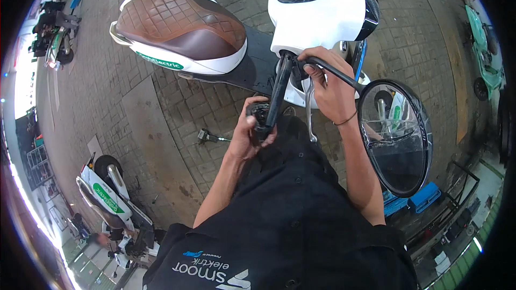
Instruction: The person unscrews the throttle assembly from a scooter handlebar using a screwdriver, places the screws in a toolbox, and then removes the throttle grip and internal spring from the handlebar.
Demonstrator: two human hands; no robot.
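A white scooter [317,8] with a brown quilted seat [180,24] stands in front of me. Its black handlebar [280,88] points toward my body. Around the bar's near end, my left hand [246,138] is closed on a black switch housing [259,111]; its inner side shows, with small parts too fine to make out. My right hand [334,88] is closed round the base of the mirror stem [338,72], beside the bar. From there the stem runs right to a round black mirror [396,137]. A silver brake lever [310,113] hangs below the right hand's fingers.
On the paving left of my left hand lies a small dark part with a cable [207,136]. Another white-and-green scooter [110,198] stands at lower left, a person [99,239] near it. Blue bins [424,197] and a metal rack [457,198] are at right.
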